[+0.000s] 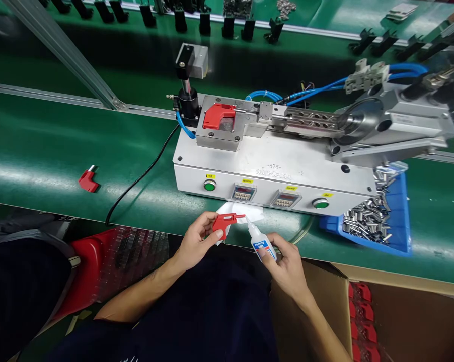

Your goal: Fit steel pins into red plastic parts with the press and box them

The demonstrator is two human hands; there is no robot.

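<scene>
My left hand point(197, 240) pinches a red plastic gun-shaped part point(222, 224) by its grip, with its thin red stem pointing right. In my right hand point(289, 265) is a small white glue bottle point(262, 242) with a blue label, tilted so its nozzle sits at the tip of that stem. Whether the two touch I cannot tell. White paper point(249, 210) lies on the bench just behind them. Another red part point(219, 116) rests in the metal fixture of the machine point(272, 168). A third red part with a metal tube point(88, 180) lies on the bench at left.
A blue bin point(400, 221) of metal tubes stands right of the machine. Below the bench edge, a cardboard box point(340, 296) holds several red parts. A black cable point(136, 178) runs across the green bench at left. Someone's dark clothing point(19, 281) shows at far left.
</scene>
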